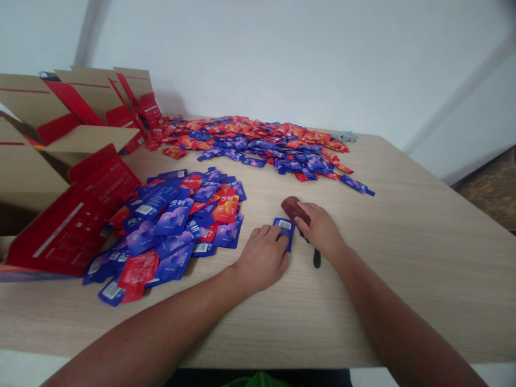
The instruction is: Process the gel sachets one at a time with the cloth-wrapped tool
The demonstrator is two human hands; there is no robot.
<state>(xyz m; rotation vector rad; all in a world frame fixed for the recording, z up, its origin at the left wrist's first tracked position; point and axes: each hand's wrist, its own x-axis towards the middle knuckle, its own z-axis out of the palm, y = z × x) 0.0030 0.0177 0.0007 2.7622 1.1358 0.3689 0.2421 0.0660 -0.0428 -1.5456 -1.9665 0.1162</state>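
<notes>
In the head view, my left hand [264, 258] rests on a blue sachet [287, 228] lying flat on the table, its fingers curled over the left side. The sachet's white barcode label faces up. Just to the right, my right hand [318, 226] grips a reddish-brown, flat-looking piece [291, 206] between thumb and fingers; its exact kind is unclear. Below that hand, a thin black thing with a rounded end [317, 259] shows on the table. Whether it joins the brown piece is hidden. A near pile of blue and red sachets [173, 215] lies left of my hands.
Opened red and tan cardboard boxes [72, 231] stand along the left side. A long heap of red and blue sachets [258, 142] stretches across the back of the wooden table [403, 258], with a grey crumpled item [344, 136] at its right end. A white wall stands behind.
</notes>
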